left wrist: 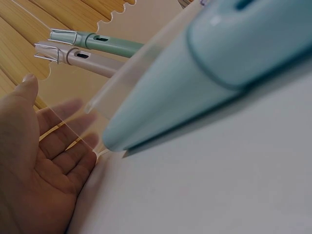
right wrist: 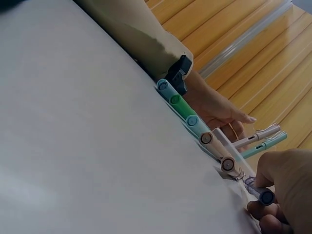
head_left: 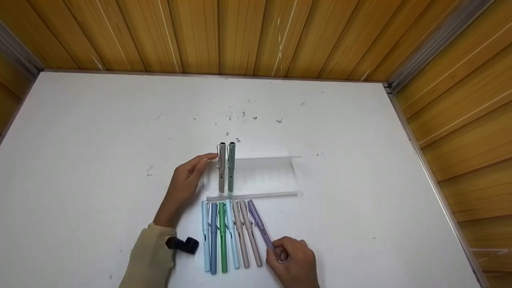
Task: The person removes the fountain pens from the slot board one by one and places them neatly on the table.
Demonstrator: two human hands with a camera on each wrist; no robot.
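Note:
My right hand (head_left: 294, 256) pinches the lower end of a purple pen (head_left: 260, 226), which slants at the right end of a row of pens. To its left lie two greyish-beige pens (head_left: 241, 240), a light blue pen (head_left: 232, 236), a green pen (head_left: 223, 244), a slate blue pen (head_left: 214, 244) and another light blue pen (head_left: 206, 240). Behind them stands a clear pen rack (head_left: 268, 178) with notched edges, bearing a grey pen (head_left: 222, 168) and a dark green pen (head_left: 231, 168) at its left. My left hand (left wrist: 53, 165) rests against the rack's left side, fingers loosely extended behind the clear panel.
The white table (head_left: 360, 180) carries small dark scuffs (head_left: 255, 118) beyond the rack. Wood-patterned panels (head_left: 240, 36) rise at the back and right edges. A black wrist camera (head_left: 183, 245) sits on the left sleeve, close to the leftmost pen.

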